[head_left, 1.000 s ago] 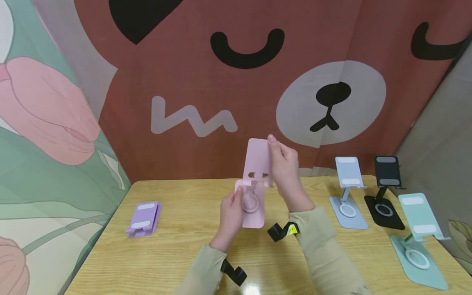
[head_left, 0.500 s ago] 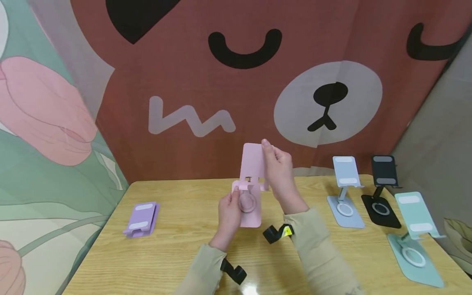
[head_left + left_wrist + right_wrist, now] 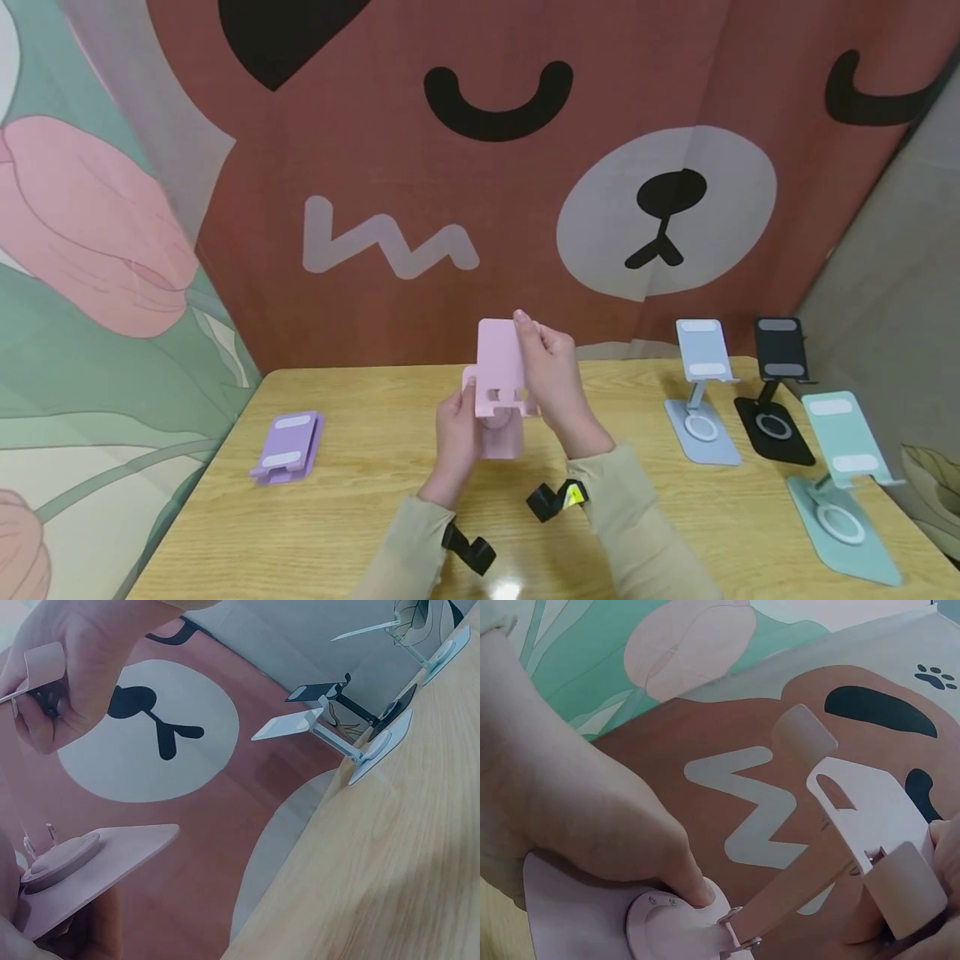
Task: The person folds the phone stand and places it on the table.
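Pink stand above the table, our left hand gripping its base, our right hand gripping its upper plate

The head view sits high, facing forward and down. Both wrist views — close, tilted — share the pink, flat-plated hinged stand.

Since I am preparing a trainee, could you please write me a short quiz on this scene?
1. True or false: the purple phone stand lies folded.
2. Which sits nearest the viewer in the head view: (a) light blue stand, (b) black stand, (c) mint green stand?
3. What do the left hand and right hand hold, and where?

Key: 1. True. 2. (c). 3. A pink phone stand: left by its base, right by its upper plate.
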A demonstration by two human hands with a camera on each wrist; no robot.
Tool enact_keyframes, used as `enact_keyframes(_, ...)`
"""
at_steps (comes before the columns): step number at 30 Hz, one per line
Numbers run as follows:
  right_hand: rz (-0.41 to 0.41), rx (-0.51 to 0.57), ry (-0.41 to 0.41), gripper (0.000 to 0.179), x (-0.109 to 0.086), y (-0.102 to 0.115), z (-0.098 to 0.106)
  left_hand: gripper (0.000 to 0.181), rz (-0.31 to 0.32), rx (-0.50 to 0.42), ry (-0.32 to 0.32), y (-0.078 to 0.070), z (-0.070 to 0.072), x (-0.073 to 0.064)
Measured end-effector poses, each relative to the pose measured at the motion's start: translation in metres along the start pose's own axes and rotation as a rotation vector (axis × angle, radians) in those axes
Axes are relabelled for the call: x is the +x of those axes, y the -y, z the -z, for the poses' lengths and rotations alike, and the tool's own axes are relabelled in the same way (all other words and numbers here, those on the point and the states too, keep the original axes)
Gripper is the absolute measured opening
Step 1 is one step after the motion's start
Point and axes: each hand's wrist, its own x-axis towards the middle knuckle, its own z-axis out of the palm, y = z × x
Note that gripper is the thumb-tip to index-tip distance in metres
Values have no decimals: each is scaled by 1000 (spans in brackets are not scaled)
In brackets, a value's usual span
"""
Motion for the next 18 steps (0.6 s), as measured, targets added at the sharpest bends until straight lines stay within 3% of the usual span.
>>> enact_keyframes(7,-13,2,12,58,-5,-2,-1,39,-41,8,-16,-2,3,1)
enact_keyframes(18,-77,-5,35,57,-11,-11,-2,39,0,-10,7,-3,4,0)
